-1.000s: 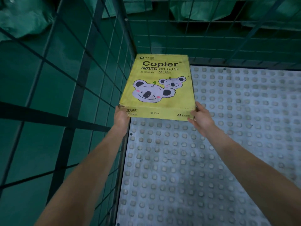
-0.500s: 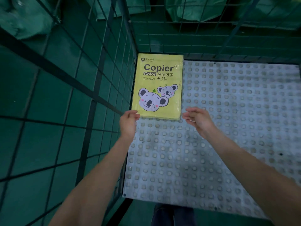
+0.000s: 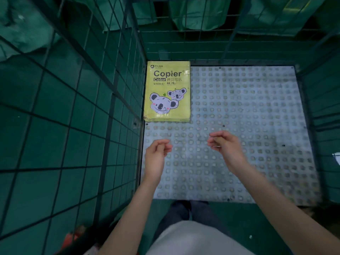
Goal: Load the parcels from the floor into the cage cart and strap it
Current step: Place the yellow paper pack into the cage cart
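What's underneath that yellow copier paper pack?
The yellow paper pack lies flat on the cart's studded grey floor, in its far left corner. The floor directly beneath is covered.

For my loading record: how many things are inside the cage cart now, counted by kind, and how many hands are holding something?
Yellow copier paper parcel: 1, flat in the far left corner of the studded cart floor
Hands holding something: 0, left hand and right hand empty
Total things loaded: 1

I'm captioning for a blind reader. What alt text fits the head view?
A yellow paper ream lies flat in the cart floor's far left corner, against the mesh wall. Both hands, left and right, hover empty nearer the camera.
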